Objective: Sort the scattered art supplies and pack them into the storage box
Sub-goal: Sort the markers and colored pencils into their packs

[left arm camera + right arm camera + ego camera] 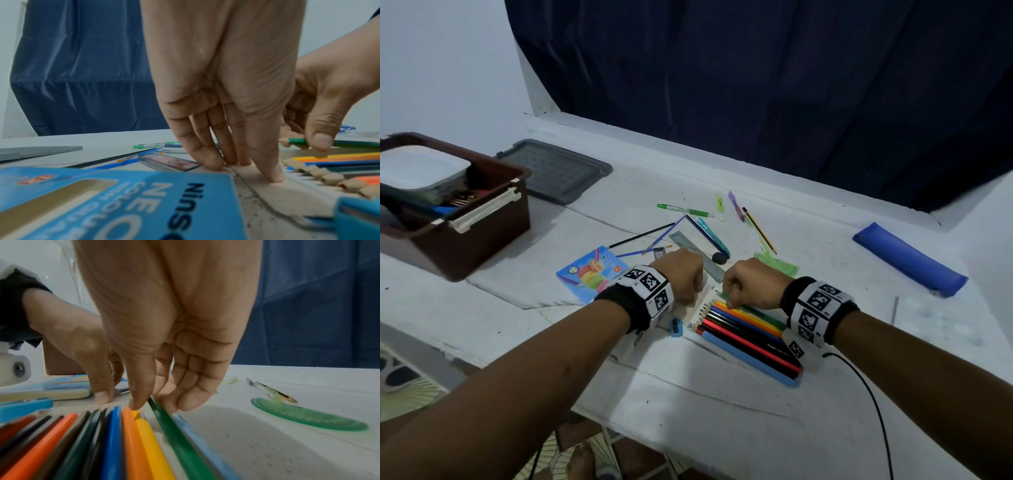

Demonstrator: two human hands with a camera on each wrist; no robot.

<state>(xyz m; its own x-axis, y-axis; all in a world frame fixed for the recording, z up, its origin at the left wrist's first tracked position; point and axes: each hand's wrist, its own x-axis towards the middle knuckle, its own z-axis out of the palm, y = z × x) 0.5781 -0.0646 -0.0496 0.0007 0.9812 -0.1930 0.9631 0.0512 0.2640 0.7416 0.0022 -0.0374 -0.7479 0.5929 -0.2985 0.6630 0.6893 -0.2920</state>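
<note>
We had our right hand [751, 284] pinching the green pencil [296, 141], lining it up beside the row of coloured pencils [750, 329] just below; our left hand [681, 277] pressed straight fingers onto the tray flap [287, 198]. Next, we judged, sleeve [590, 274] then storage box [482, 236], far left.

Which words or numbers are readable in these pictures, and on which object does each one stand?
"Nins", then "NEO" below it: on the blue pencil box, left wrist view; the rest runs off frame or is blurred.
"12": on the red tag of that box in the head view.
Print on the small lead case: too small to read.
Square black-and-white codes on the wrist bands: patterns, not text.
</note>
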